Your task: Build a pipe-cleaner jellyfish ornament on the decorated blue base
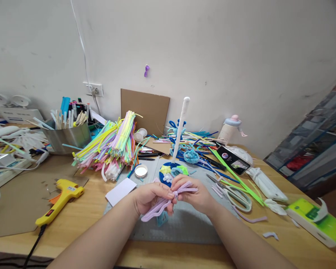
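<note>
Several lilac pipe cleaners [156,210] are bunched between my two hands, above the grey cutting mat [182,233]. My left hand [154,194] is closed round the bunch, its fingertips at the middle. Pinching the same bunch from the other side, my right hand [197,194] has the short ends pointing out past its fingers. Just behind stands a round blue base [161,172] with yellow, green and white flower shapes, partly hidden by my hands. From it rises a white wrapped post [180,130] with blue loops beside it. A light blue woven piece [162,219] lies beneath my hands.
A yellow glue gun [62,198] and a white card [121,191] lie to the left. Behind them is a large heap of coloured pipe cleaners [114,145]. To the right are scissors [238,198], a phone [233,160], a bottle [229,129] and a green tissue pack [317,220].
</note>
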Demonstrator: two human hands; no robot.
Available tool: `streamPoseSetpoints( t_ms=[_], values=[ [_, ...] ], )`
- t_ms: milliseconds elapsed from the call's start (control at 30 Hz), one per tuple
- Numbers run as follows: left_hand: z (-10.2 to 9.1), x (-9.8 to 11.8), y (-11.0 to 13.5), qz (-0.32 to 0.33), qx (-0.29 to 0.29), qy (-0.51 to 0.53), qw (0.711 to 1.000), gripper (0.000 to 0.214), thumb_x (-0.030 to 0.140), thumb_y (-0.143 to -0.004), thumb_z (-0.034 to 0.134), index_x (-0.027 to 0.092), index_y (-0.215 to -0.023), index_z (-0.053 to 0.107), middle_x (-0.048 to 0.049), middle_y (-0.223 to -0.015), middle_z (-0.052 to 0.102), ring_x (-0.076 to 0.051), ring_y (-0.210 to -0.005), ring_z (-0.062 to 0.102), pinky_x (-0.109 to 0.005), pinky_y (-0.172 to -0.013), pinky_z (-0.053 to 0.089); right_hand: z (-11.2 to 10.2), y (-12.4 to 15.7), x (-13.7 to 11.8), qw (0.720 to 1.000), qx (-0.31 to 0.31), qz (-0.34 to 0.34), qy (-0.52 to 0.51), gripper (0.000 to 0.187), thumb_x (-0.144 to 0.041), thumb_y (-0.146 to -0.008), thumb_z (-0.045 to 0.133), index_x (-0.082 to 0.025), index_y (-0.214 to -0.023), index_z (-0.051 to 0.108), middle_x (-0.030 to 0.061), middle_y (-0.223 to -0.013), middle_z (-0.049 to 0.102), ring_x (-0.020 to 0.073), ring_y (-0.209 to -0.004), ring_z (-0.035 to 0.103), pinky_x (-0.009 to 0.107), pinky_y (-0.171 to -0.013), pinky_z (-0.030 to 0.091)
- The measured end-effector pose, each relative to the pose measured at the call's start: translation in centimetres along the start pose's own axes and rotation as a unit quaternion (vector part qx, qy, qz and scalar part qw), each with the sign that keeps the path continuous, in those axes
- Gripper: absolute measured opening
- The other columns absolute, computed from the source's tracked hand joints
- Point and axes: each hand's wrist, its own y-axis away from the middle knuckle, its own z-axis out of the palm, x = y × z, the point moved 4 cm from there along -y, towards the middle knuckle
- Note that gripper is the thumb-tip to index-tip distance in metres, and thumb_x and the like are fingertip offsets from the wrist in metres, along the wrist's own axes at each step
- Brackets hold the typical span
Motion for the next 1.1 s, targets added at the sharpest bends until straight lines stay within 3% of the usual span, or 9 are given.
streamPoseSetpoints(
  t_ms=[233,533,733,1100],
  values=[
    [0.3,0.0,-0.1,0.004,0.014,-0.007,1.0,0.018,0.023,-0.06,0.068,0.006,-0.066,0.068,-0.0074,-0.051,0.065,-0.014,-0.047,0.06,-0.025,-0.057,0.044,0.1,0.0,0.3,1.0,0.009,-0.007,-0.015,0.011,-0.027,-0.072,0.071,-0.023,-0.082,0.069,0.0046,-0.084,0.061,0.0189,-0.084,0.056,0.035,-0.078,0.045],
    [0.0,1.0,0.6,0.068,0.129,-0.103,0.984,0.021,0.029,-0.062,0.072,0.011,-0.069,0.064,-0.0042,-0.055,0.066,-0.01,-0.041,0.054,-0.018,-0.039,0.033,0.8,0.4,1.8,0.985,0.05,0.079,-0.146,0.008,-0.022,-0.074,0.068,-0.021,-0.082,0.067,0.0022,-0.088,0.052,0.0148,-0.078,0.054,0.028,-0.068,0.046],
    [0.1,1.5,0.5,0.139,0.179,-0.197,0.954,0.025,0.035,-0.065,0.071,0.011,-0.066,0.065,-0.0023,-0.056,0.065,-0.01,-0.048,0.055,-0.019,-0.046,0.036,1.0,0.4,2.9,0.968,0.078,0.115,-0.207,0.01,-0.022,-0.074,0.068,-0.019,-0.083,0.065,0.0004,-0.078,0.057,0.0134,-0.072,0.055,0.026,-0.064,0.044],
    [0.2,1.5,0.2,0.128,0.187,-0.175,0.958,0.029,0.038,-0.058,0.074,0.012,-0.063,0.063,-0.0027,-0.054,0.065,-0.009,-0.044,0.05,-0.021,-0.046,0.033,1.3,0.4,3.4,0.954,0.11,0.125,-0.248,0.012,-0.023,-0.07,0.071,-0.019,-0.079,0.065,-0.0007,-0.074,0.059,0.0128,-0.064,0.056,0.025,-0.057,0.045]
  ],
)
